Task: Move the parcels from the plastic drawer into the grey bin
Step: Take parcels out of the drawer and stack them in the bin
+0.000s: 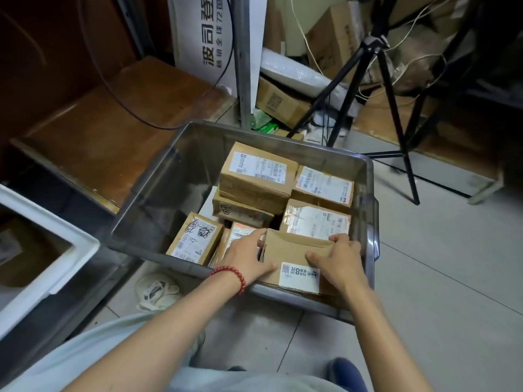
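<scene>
Left grip (249, 257) and right grip (341, 258) both hold one brown parcel (294, 248), one at each end. Thumbs lie on its top face, the right fingers are curled over the far edge, and the left fingers run along the left side. The parcel sits tilted at the near wall of the grey bin (158, 188), its labelled end just over the rim, beside the other parcels (257, 171) already packed inside. The white plastic drawer (65, 236) stands well apart to the left, and what remains in it is too dark to make out. I judge the box stiff and fairly light. The taped cardboard looks a little slick, so opposite ends or edges make the surest hold. It should tolerate being lowered flat into the gap.
</scene>
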Tool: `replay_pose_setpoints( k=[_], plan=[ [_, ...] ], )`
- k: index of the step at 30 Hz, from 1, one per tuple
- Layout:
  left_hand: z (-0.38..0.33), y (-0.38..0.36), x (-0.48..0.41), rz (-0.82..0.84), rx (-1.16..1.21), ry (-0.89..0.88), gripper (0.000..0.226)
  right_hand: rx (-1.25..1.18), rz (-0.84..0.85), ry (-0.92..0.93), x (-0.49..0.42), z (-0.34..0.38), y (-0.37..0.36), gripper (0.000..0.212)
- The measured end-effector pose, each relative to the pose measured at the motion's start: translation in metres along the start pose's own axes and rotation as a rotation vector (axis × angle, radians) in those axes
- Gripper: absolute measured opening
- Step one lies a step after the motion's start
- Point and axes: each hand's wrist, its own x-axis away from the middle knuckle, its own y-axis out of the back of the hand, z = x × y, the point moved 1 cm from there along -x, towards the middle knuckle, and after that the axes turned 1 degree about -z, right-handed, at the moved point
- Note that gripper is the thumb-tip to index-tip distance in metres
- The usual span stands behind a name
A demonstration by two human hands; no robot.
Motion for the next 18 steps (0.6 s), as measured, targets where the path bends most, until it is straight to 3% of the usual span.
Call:
replay_pose_setpoints(
  k=[3,6,8,14,18],
  plan=[
    [-0.004,-0.001,-0.005,0.025,-0.082,-0.053,0.063,0.115,-0.072,0.016,0.001,0.002,-0.003,0.065],
    [-0.009,-0.006,-0.011,0.038,-0.383,-0.137,0.06,0.355,-0.138,0.129,0.006,0.005,-0.009,0.054],
    [-0.01,-0.012,-0.015,0.05,-0.446,-0.135,0.062,0.46,-0.141,0.213,0.007,0.006,-0.014,0.047],
    [0.002,-0.008,-0.022,0.077,-0.521,-0.15,0.069,0.366,-0.046,0.233,0.006,-0.001,-0.015,0.051],
    [0.001,0.0,-0.014,-0.05,-0.685,-0.2,0.059,0.371,-0.063,0.275,0.007,-0.004,-0.015,0.049]
  ],
)
